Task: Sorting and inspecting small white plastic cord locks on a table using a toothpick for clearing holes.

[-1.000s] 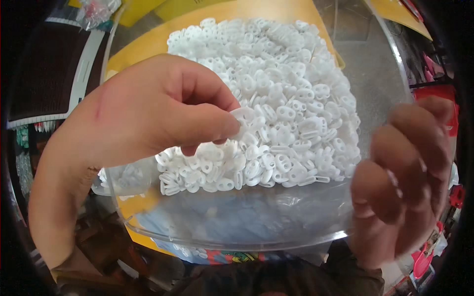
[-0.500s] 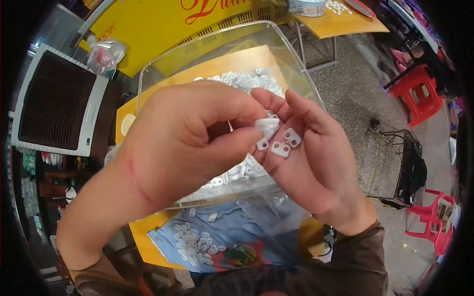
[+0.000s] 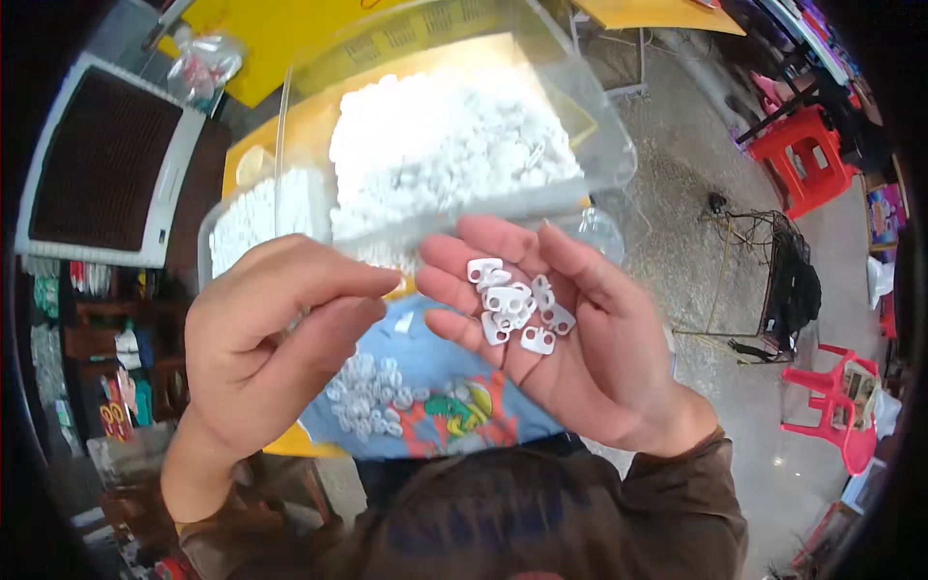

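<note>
My right hand (image 3: pixel 590 338) is palm up with its fingers spread, cradling a small heap of white two-hole plastic pieces (image 3: pixel 507 302). Left of it, my left hand (image 3: pixel 275 343) has thumb and forefinger tips drawn together; no piece shows between them, and its other fingers are mostly hidden. Below the hands, a blue cloth (image 3: pixel 387 338) with a colourful print lies at my front, with a loose group of similar white pieces (image 3: pixel 362 396) on it. Beyond the hands stands a large clear plastic bin (image 3: pixel 611 145) with a glaring pile of white pieces (image 3: pixel 454 145).
A smaller clear tub (image 3: pixel 206 242) of white pieces sits left of the bin. A grey-framed cooler (image 3: pixel 106 159) stands at far left. On the right are a red plastic stool (image 3: pixel 802 159), a wire rack with a black bag (image 3: pixel 793 280) and a pink-red chair (image 3: pixel 822 401).
My left hand has drawn away from the right palm, moving left and down. The white pieces it pinched are no longer visible in it. More pieces show on my right palm; the view has tilted downward.
</note>
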Action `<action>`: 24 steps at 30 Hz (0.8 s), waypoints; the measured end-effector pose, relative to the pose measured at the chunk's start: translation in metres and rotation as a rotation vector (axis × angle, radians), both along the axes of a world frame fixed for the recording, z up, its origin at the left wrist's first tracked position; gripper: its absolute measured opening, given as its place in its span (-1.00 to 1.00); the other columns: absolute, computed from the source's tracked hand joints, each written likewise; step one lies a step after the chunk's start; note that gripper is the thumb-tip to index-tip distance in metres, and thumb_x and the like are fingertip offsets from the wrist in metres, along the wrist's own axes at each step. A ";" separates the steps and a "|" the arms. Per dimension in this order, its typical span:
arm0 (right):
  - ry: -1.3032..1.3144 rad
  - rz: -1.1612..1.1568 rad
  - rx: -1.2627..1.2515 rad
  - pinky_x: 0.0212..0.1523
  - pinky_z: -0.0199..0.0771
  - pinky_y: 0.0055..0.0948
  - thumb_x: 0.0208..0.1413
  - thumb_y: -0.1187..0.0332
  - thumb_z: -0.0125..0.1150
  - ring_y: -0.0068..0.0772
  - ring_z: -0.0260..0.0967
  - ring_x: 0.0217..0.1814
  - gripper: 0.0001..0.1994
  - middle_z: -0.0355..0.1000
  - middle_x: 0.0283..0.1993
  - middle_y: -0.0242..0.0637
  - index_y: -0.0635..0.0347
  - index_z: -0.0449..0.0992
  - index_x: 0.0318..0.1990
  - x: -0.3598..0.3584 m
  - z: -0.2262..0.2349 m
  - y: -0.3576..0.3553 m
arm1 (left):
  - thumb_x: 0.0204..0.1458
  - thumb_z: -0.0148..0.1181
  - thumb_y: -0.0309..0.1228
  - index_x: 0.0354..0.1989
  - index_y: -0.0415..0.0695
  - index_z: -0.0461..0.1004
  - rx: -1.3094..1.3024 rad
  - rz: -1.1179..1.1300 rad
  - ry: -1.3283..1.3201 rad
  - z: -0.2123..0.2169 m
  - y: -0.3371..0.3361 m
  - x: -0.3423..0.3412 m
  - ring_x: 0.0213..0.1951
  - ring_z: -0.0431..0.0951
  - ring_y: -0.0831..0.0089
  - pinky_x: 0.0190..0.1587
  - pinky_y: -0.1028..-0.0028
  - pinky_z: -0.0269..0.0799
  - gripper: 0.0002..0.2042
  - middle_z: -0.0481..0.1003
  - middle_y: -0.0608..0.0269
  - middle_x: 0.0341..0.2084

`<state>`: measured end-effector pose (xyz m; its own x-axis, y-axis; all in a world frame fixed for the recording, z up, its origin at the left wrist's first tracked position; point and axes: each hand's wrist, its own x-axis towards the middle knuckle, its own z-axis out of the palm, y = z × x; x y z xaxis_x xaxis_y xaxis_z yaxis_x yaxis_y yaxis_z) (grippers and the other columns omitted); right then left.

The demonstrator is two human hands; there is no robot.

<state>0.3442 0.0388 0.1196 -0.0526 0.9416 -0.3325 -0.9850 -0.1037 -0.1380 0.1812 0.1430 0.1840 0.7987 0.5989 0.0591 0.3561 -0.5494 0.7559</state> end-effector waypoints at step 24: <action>-0.054 0.287 -0.181 -0.15 0.38 -0.30 0.17 0.26 -0.25 -0.23 0.35 -0.12 -0.65 0.32 -0.05 -0.06 0.30 0.20 0.02 -0.156 -0.082 -0.168 | -0.14 0.09 -0.66 -0.37 -0.26 0.46 -0.158 0.637 -0.290 -0.153 -0.201 -0.190 -0.53 0.39 0.49 -0.45 0.59 0.28 -0.86 0.41 0.22 -0.56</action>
